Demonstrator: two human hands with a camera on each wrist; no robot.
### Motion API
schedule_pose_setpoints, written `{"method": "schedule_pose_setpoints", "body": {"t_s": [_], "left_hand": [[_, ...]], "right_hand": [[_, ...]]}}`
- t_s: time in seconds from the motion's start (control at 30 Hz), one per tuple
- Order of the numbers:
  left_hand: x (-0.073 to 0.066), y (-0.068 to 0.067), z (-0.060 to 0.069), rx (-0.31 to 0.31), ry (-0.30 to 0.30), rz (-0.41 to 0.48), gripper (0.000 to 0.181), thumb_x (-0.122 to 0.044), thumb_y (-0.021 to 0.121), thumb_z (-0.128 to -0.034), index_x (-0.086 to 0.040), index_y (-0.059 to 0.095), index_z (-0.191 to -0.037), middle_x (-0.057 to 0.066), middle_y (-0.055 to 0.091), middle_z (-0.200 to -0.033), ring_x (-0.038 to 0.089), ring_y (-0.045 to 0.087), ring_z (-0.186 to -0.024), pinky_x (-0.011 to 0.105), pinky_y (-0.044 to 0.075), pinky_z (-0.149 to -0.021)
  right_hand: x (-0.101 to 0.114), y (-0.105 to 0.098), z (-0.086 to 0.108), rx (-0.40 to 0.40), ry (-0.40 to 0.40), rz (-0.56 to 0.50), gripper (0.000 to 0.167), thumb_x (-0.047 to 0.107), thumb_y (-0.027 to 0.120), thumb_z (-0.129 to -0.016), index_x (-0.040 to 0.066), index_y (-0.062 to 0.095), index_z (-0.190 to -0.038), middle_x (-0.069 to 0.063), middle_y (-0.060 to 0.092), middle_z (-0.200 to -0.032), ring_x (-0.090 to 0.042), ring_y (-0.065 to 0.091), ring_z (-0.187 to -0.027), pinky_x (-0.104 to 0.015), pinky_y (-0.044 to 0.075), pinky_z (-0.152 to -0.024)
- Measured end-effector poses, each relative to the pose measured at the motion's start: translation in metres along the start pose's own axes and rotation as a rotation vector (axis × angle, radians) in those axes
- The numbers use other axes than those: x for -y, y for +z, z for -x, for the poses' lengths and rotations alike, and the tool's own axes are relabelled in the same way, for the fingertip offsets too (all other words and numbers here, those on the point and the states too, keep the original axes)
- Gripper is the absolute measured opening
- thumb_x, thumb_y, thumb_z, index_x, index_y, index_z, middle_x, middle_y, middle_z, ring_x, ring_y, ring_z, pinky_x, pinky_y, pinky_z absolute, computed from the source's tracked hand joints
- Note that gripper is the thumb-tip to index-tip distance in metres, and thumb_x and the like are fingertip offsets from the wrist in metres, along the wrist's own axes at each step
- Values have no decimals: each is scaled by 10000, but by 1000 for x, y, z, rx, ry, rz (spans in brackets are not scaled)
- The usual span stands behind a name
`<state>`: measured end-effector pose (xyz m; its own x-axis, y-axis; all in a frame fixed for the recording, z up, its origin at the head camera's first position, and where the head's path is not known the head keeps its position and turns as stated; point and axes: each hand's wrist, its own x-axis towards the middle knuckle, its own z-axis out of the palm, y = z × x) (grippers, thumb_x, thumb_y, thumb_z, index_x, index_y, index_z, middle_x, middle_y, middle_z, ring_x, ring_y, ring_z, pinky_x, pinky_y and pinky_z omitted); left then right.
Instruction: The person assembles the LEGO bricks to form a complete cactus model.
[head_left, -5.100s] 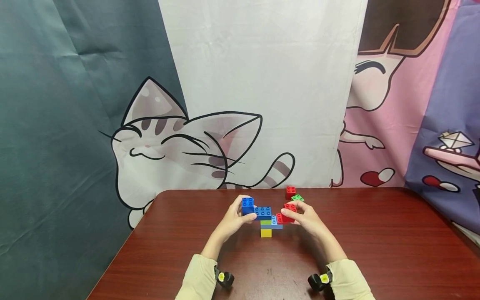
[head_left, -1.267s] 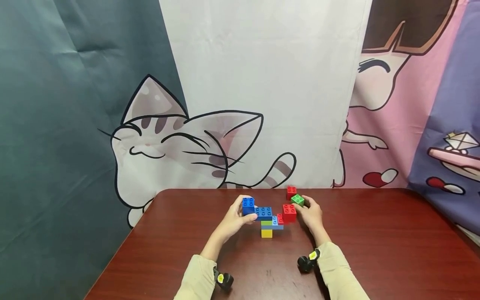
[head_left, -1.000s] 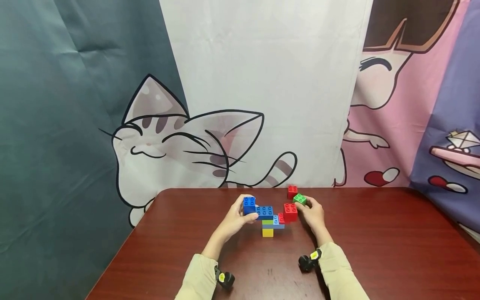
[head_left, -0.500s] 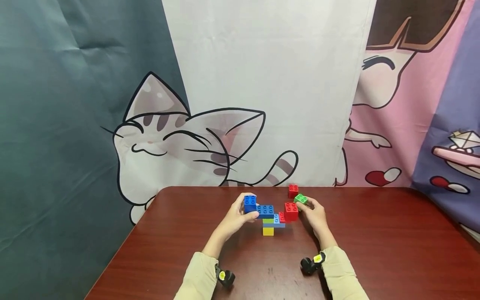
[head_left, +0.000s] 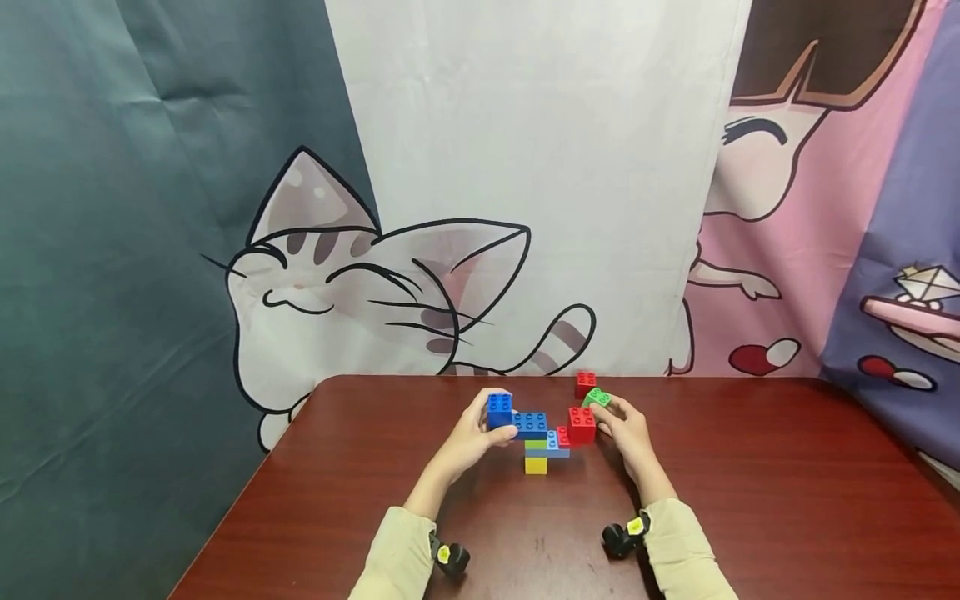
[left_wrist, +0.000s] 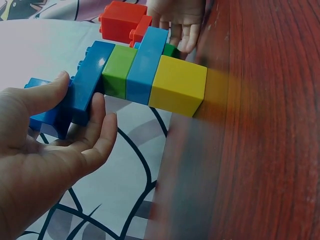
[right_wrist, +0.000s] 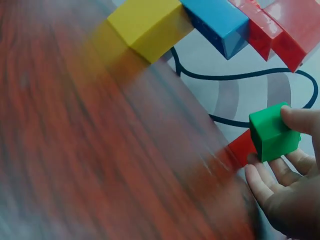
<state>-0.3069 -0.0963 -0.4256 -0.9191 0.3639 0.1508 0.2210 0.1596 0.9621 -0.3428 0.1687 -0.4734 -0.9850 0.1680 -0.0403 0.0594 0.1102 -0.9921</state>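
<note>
My left hand (head_left: 468,442) grips the dark blue bricks (head_left: 530,425) on the left arm of a toy-brick build. A yellow brick (left_wrist: 177,85) forms its base on the tabletop, under a light blue brick (left_wrist: 146,65) and a lime green brick (left_wrist: 119,71). On the build's right arm sit a small red brick (head_left: 563,437) and a larger red brick (head_left: 581,426), touched by neither hand. Behind that arm, my right hand (head_left: 630,435) pinches a green brick (right_wrist: 274,131) between thumb and fingers. It appears raised off the table in the right wrist view.
A loose red brick (head_left: 586,383) stands near the table's far edge, just behind the green one. The brown table (head_left: 540,533) stretches out on both sides and in front of the build. A cartoon cloth (head_left: 420,292) hangs behind the table.
Five seconds ago my right hand was at the larger red brick on the build. It has since moved back and right to the green brick, now slightly tilted. My left hand has stayed put.
</note>
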Motion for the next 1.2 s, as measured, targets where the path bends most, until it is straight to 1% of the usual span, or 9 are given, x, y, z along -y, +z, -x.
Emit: {"method": "schedule_pose_setpoints", "body": {"t_s": [0.13,0.23,0.33,0.43,0.6,0.8,0.97,1.03,1.2], "left_hand": [[1,1,1,-2,-2,3,499,-73,629,-931,-82,397,-1373,241,573,-1286,237,614,-1067,417,575,-900],[2,1,1,1,5,8,505,-69,628,-930,-72,392,-1377,252,571,-1285,242,618,-1060,437,572,-903],[2,0,2,5,8,9,512,-66,626,-931,-62,383,-1383,255,568,-1285,236,617,-1048,452,568,-907],[2,-1,2,-4,0,10,511,-61,623,-932,-73,383,-1383,247,567,-1287,224,616,-1038,457,566,-912],[2,-2,3,-6,-2,8,517,-59,622,-932,-70,377,-1388,252,563,-1290,224,615,-1036,477,560,-915],[1,-2,3,-3,-1,9,531,-62,624,-932,-61,367,-1397,256,562,-1292,236,619,-1041,493,557,-916],[1,-1,1,4,-3,6,536,-75,621,-937,-72,359,-1405,243,557,-1301,230,617,-1056,446,568,-910],[1,-1,0,7,-3,5,536,-76,619,-938,-75,358,-1406,240,556,-1303,226,614,-1058,428,571,-907],[1,0,-1,12,-2,10,531,-69,615,-939,-76,358,-1404,240,554,-1303,215,617,-1039,424,572,-904]], "right_hand": [[8,-2,3,30,6,-70,578,263,609,-963,-19,411,-1427,-230,511,-1383,89,581,-829,-175,539,-877],[16,-3,5,39,-12,-127,568,245,610,-962,-11,414,-1429,-123,595,-1259,67,616,-819,-187,544,-871],[25,-3,8,57,-29,-165,555,246,605,-965,7,417,-1430,14,614,-1148,53,631,-831,-199,544,-883],[33,-1,10,82,-50,-173,547,255,592,-973,16,416,-1433,55,616,-1133,51,634,-851,-201,537,-896],[46,4,16,120,-100,-172,521,224,578,-979,5,424,-1426,57,621,-1130,36,641,-865,-190,534,-885],[59,7,21,141,-139,-135,508,221,592,-973,18,450,-1417,32,620,-1154,50,623,-896,-253,542,-935],[68,9,26,157,-169,-61,493,228,598,-970,39,471,-1407,-69,624,-1236,43,620,-899,-307,535,-971],[71,10,29,175,-205,-15,487,229,597,-969,37,476,-1401,-123,619,-1244,29,614,-899,-275,543,-947],[76,14,36,190,-312,78,447,219,614,-956,53,522,-1361,-205,629,-1226,-33,618,-916,-158,531,-819]]}}
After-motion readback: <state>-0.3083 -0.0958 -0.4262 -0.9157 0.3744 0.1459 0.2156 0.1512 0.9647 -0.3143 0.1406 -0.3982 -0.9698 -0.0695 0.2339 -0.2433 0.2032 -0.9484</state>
